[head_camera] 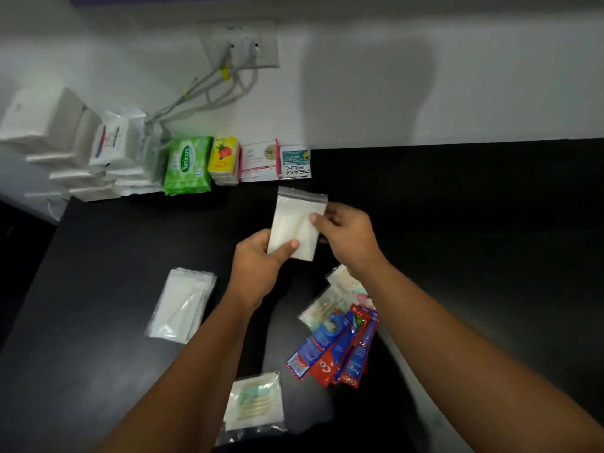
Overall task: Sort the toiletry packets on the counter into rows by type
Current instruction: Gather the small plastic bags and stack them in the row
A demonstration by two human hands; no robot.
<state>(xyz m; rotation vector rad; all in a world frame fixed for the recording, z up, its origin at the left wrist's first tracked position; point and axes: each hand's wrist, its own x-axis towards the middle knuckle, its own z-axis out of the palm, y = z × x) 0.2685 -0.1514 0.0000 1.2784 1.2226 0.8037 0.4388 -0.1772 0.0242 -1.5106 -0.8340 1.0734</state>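
Both hands hold one clear zip bag with white contents [299,220] above the middle of the black counter [457,207]. My left hand [261,261] pinches its lower left corner and my right hand [346,233] grips its right edge. A stack of similar clear bags with white contents [181,304] lies to the left. Red and blue toothpaste sachets [336,348] fan out at the lower right, partly over clear bags of cotton swabs [333,299]. Another swab bag [256,403] lies near the front edge between my forearms.
Along the back wall stand a green wipes pack [188,165], a yellow strawberry packet [224,160], a pink-edged white sachet [260,161] and a teal sachet [295,163]. White boxes and soap packs [65,142] pile at the left. Cables [209,93] hang from a wall outlet.
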